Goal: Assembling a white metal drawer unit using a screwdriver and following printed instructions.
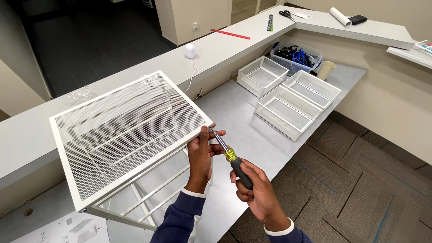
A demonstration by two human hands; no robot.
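Note:
A white metal frame with a mesh top panel [126, 126] stands on the grey desk [252, 117]. My left hand [200, 155] grips the frame's near right corner, fingers steadying the shaft of a screwdriver [229, 155]. My right hand [256, 193] is closed around the screwdriver's dark handle, which has a yellow collar. The tip meets the frame's corner.
Three white mesh baskets [288, 110] sit further right on the desk, next to a clear bin of cables [294, 56] and a paper cup [326, 69]. A raised counter [225, 42] behind carries a small white device, a red ruler, scissors and a paper roll. Instruction sheets [67, 229] lie at bottom left.

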